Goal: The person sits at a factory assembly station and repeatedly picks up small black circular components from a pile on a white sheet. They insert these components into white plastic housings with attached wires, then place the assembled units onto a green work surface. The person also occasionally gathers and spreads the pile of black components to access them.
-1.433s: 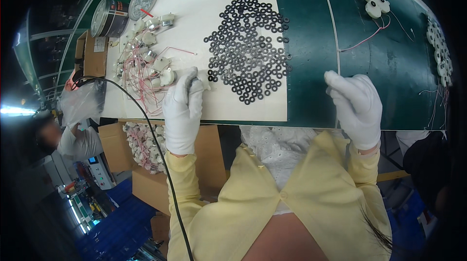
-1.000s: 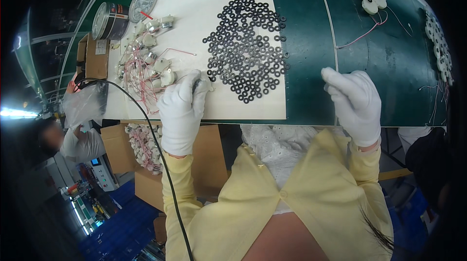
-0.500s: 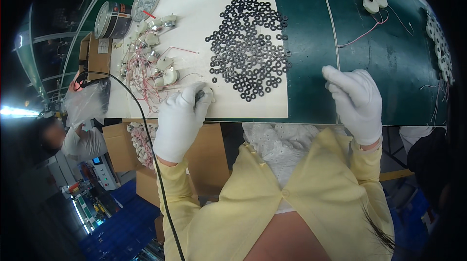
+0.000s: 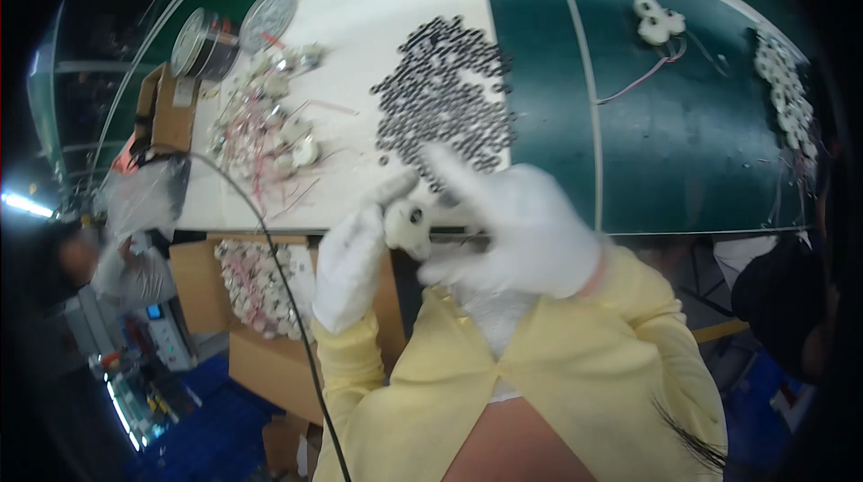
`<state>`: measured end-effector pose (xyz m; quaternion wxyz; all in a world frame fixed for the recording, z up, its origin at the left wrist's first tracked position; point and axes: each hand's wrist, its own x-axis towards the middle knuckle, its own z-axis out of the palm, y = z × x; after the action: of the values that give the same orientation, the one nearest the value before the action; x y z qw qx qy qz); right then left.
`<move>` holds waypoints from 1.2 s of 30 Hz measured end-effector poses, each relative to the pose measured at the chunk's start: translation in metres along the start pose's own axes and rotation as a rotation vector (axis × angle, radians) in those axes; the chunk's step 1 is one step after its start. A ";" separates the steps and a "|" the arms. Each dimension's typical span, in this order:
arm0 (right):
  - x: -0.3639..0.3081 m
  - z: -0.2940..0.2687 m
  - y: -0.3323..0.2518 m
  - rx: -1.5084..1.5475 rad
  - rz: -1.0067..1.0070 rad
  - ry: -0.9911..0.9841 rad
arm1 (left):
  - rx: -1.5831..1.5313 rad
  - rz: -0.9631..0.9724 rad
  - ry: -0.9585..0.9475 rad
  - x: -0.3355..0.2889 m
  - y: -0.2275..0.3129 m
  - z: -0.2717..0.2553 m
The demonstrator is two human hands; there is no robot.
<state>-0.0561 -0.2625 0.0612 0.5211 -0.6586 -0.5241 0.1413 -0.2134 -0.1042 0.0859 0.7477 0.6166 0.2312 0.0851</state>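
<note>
My left hand (image 4: 349,257), in a white glove, is closed on a small white round motor (image 4: 409,230) with a dark centre, held just off the table's near edge. My right hand (image 4: 530,230), also gloved, is smeared by motion close to the motor's right side. Its index finger points toward the ring pile and its thumb stands apart below. Something dark shows near its fingers, too blurred to name. Many small black rings (image 4: 440,104) are spread on the white sheet just beyond both hands.
Motors with pink wires (image 4: 270,131) lie in a heap at left. Behind it stand a tin (image 4: 205,43), a round lid (image 4: 270,16) and a small carton (image 4: 171,109). A cardboard box (image 4: 202,284) of parts sits below the edge. White motors (image 4: 658,22) rest on green; a black cable (image 4: 270,230) crosses at left.
My right hand has swept left from the green surface to beside my left hand. The left hand has moved slightly toward me, and the white motor now shows plainly. The view has shifted slightly.
</note>
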 end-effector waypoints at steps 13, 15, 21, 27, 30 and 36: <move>-0.023 -0.130 0.027 -0.367 0.284 0.213 | 0.582 0.363 -0.484 0.008 -0.020 0.039; -0.031 -0.169 0.047 -0.532 0.400 0.249 | 0.656 0.451 -0.532 0.010 -0.019 0.037; -0.023 -0.217 0.086 -0.764 0.456 0.192 | 0.594 0.392 -0.493 0.005 -0.019 0.033; -0.024 -0.212 0.093 -0.837 0.458 0.192 | 0.618 0.387 -0.429 0.002 -0.022 0.027; -0.027 -0.212 0.090 -0.762 0.610 0.232 | 0.655 0.424 -0.358 0.000 -0.026 0.022; -0.042 -0.217 0.103 -0.843 0.421 0.328 | 0.775 0.506 -0.171 0.006 -0.004 -0.012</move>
<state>0.1419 -0.4048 0.0509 0.2453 -0.9170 -0.3025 -0.0861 -0.2140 -0.0916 0.0788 0.4347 0.8920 0.0262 0.1211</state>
